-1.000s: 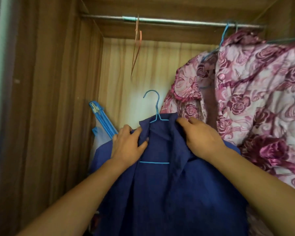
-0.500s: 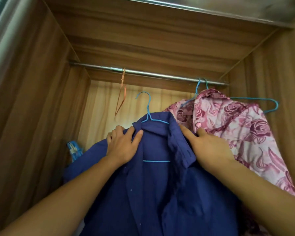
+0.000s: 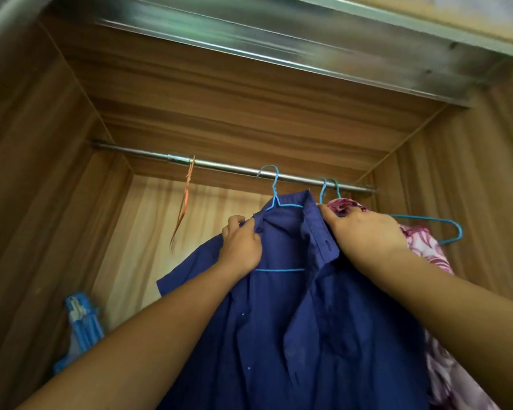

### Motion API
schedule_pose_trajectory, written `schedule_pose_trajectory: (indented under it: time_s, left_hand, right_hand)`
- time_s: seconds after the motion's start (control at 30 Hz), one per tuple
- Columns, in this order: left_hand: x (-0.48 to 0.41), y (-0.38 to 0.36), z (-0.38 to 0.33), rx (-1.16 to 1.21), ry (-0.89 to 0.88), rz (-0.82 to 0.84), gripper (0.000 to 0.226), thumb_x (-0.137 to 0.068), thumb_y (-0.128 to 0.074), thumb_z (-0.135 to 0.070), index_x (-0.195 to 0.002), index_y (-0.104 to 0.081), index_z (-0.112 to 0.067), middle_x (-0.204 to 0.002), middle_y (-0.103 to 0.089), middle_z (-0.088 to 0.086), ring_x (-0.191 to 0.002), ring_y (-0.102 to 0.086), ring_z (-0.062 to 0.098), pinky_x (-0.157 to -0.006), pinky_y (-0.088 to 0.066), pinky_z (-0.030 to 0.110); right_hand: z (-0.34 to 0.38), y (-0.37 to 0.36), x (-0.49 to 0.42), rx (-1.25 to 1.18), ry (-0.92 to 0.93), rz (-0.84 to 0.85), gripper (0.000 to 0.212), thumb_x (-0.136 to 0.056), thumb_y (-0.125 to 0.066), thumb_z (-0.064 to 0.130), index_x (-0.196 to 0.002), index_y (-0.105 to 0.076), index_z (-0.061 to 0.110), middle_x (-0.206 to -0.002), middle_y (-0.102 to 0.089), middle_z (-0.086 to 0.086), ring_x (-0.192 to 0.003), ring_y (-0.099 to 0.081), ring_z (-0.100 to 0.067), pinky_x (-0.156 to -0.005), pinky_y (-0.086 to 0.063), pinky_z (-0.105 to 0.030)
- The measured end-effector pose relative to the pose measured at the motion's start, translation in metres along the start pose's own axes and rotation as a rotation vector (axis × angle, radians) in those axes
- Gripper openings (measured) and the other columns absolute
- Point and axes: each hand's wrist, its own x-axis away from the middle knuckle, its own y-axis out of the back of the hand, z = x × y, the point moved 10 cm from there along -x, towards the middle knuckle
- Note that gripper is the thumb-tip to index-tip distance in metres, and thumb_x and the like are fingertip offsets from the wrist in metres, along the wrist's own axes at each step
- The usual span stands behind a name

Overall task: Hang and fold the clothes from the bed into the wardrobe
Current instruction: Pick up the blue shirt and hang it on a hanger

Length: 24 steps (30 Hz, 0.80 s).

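A dark blue shirt (image 3: 302,329) hangs on a blue wire hanger (image 3: 274,190) whose hook lies at the metal rail (image 3: 148,153) inside the wooden wardrobe (image 3: 42,179). My left hand (image 3: 243,244) grips the shirt's left collar and shoulder. On the other side, my right hand (image 3: 365,235) holds the right collar and shoulder. Whether the hook sits fully over the rail I cannot tell.
A pink floral garment (image 3: 427,250) hangs on the rail to the right, beside an empty blue hanger (image 3: 444,229). An orange hanger (image 3: 185,199) dangles left of centre. A blue clip rack (image 3: 82,321) leans in the lower left corner. A metal door track (image 3: 279,45) runs overhead.
Both hands have lifted the blue shirt up and to the right, bringing its hanger hook to the rail. The view has tilted upward.
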Motion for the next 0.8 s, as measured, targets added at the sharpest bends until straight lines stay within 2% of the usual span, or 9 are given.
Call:
schedule_pose_trajectory:
  time_s: [0.07,0.17,0.23,0.3,0.4,0.5,0.63,0.8]
  left_hand:
    - [-0.015,0.0,-0.016,0.056,0.013,-0.023,0.034,-0.099,-0.035,-0.01,-0.126,-0.056,-0.009,-0.134,-0.037,0.011,-0.119,-0.043,0.032,-0.099,-0.039,0.034]
    - [-0.034,-0.009,-0.035,0.122,0.016,0.023,0.038,-0.096,-0.036,-0.01,-0.13,-0.054,-0.01,-0.134,-0.042,0.017,-0.12,-0.049,0.037,-0.105,-0.042,0.041]
    - [-0.044,-0.017,-0.044,0.169,0.001,0.082,0.041,-0.094,-0.039,-0.009,-0.132,-0.053,-0.012,-0.132,-0.055,0.014,-0.119,-0.054,0.035,-0.103,-0.045,0.043]
    - [-0.049,-0.027,-0.047,0.186,0.003,0.13,0.037,-0.094,-0.041,-0.007,-0.126,-0.056,-0.012,-0.121,-0.065,0.011,-0.111,-0.06,0.033,-0.098,-0.05,0.046]
    - [-0.05,-0.035,-0.045,0.164,-0.005,0.134,0.033,-0.091,-0.041,-0.003,-0.117,-0.061,-0.011,-0.112,-0.068,0.01,-0.105,-0.062,0.032,-0.093,-0.052,0.045]
    - [-0.044,-0.043,-0.038,0.177,-0.016,0.161,0.037,-0.092,-0.04,-0.002,-0.116,-0.063,-0.016,-0.108,-0.07,0.005,-0.101,-0.064,0.028,-0.092,-0.054,0.045]
    - [-0.03,-0.05,-0.03,0.153,-0.06,0.172,0.041,-0.092,-0.038,0.003,-0.116,-0.063,-0.019,-0.105,-0.071,0.001,-0.097,-0.066,0.023,-0.09,-0.056,0.043]
    - [-0.006,-0.056,-0.024,0.152,-0.066,0.181,0.035,-0.092,-0.039,0.0,-0.112,-0.061,-0.02,-0.101,-0.07,0.0,-0.093,-0.065,0.022,-0.087,-0.056,0.045]
  right_hand:
    - [-0.012,0.003,-0.013,0.033,-0.023,-0.024,0.057,-0.104,-0.038,0.026,-0.156,-0.016,0.035,-0.122,-0.062,-0.012,-0.104,-0.067,-0.035,-0.066,-0.039,-0.037]
    - [-0.024,0.004,-0.033,0.087,-0.057,-0.037,0.056,-0.103,-0.04,0.023,-0.155,-0.022,0.033,-0.118,-0.066,-0.007,-0.103,-0.068,-0.032,-0.064,-0.039,-0.036]
    - [-0.031,-0.001,-0.046,0.115,-0.082,-0.01,0.055,-0.102,-0.04,0.02,-0.155,-0.027,0.031,-0.119,-0.066,-0.007,-0.105,-0.067,-0.032,-0.065,-0.04,-0.036]
    - [-0.036,-0.006,-0.056,0.149,-0.107,0.019,0.049,-0.102,-0.04,0.018,-0.15,-0.037,0.027,-0.12,-0.066,-0.004,-0.106,-0.066,-0.029,-0.066,-0.042,-0.036]
    - [-0.034,-0.019,-0.065,0.18,-0.128,0.096,0.043,-0.099,-0.043,0.014,-0.141,-0.047,0.023,-0.119,-0.066,-0.002,-0.105,-0.066,-0.028,-0.067,-0.048,-0.036]
    - [-0.03,-0.028,-0.067,0.203,-0.11,0.115,0.047,-0.097,-0.043,0.011,-0.143,-0.045,0.022,-0.12,-0.065,-0.001,-0.105,-0.066,-0.028,-0.064,-0.047,-0.037]
    - [-0.024,-0.035,-0.058,0.255,-0.043,0.089,0.054,-0.1,-0.038,0.013,-0.153,-0.031,0.023,-0.123,-0.064,-0.001,-0.11,-0.065,-0.027,-0.065,-0.043,-0.037]
    - [-0.011,-0.034,-0.043,0.193,-0.014,0.051,0.046,-0.101,-0.038,0.014,-0.146,-0.039,0.021,-0.125,-0.063,-0.001,-0.111,-0.065,-0.027,-0.067,-0.041,-0.035]
